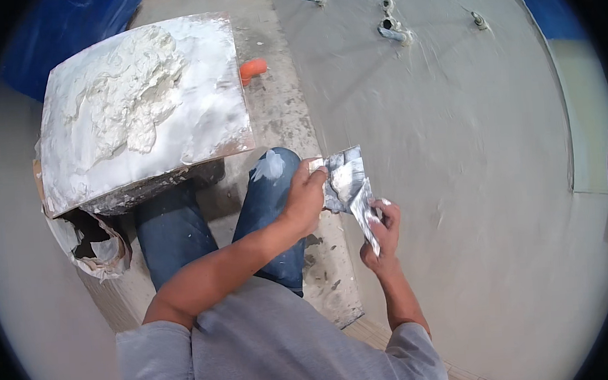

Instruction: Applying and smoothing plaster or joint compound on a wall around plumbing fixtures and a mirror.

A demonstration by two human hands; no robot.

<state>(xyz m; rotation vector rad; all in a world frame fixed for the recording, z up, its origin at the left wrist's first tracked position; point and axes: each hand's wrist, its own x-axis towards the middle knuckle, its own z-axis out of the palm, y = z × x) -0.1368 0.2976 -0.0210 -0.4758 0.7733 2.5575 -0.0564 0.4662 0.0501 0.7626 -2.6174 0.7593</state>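
My left hand (306, 198) grips a flat metal scraper (342, 176) smeared with white putty, held at knee height. My right hand (384, 235) holds a second putty blade (366, 213) edge-on, its edge laid against the first one. Both blades meet in front of a grey plastered wall (454, 146). A heap of white putty (121, 97) lies on a square board (196, 137) at the upper left, beside my left knee (275, 171), which carries a white smear.
The board rests on a torn paper sack (95, 244). An orange pipe stub (253, 69) pokes out behind it. Metal pipe fittings (393, 31) stick out of the wall higher up. A rough concrete ledge (331, 286) runs below my legs. Blue sheeting (64, 30) fills the top left corner.
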